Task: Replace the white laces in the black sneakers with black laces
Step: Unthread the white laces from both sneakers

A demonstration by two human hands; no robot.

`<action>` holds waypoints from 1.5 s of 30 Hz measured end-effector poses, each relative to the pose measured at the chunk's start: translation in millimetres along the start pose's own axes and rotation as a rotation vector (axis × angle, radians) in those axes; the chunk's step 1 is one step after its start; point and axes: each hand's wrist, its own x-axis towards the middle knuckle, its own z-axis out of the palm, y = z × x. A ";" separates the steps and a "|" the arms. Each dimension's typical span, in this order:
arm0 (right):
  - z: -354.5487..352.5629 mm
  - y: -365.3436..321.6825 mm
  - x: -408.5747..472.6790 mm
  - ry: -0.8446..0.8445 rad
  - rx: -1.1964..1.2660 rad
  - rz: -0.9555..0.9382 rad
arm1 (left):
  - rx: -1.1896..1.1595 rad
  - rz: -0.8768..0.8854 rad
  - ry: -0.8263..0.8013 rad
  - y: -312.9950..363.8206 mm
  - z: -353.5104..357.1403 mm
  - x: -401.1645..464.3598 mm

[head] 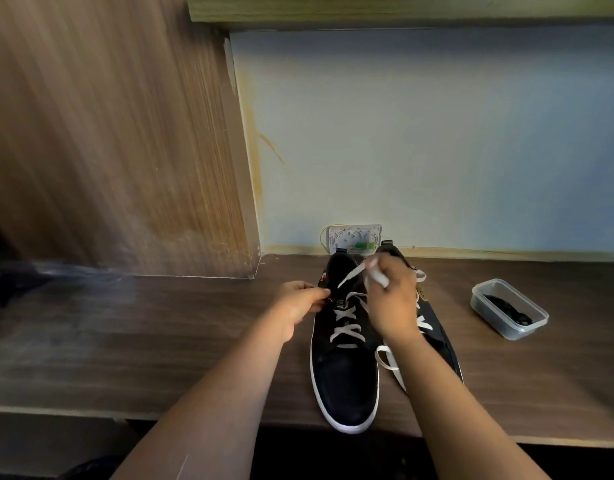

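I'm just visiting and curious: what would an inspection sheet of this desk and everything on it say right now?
Surface: dark wooden desk, worn.
Job's things: two black sneakers side by side; left sneaker still has white lace crossed through its lower eyelets, top part pulled loose; right sneaker also white-laced, one loop lying loose. Clear tub to the right holds black laces.
Clutter: nothing seen.
Grippers: left hand pinches the left sneaker's edge near the top eyelets; right hand grips a loose white lace end.
Cables: thin wires at a small white box on the wall.
Surroundings: pale blue wall, wood panel at left.
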 end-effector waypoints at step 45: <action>-18.7 7.4 -3.5 -0.405 -0.644 0.011 | 1.013 0.487 0.014 -2.3 36.3 8.8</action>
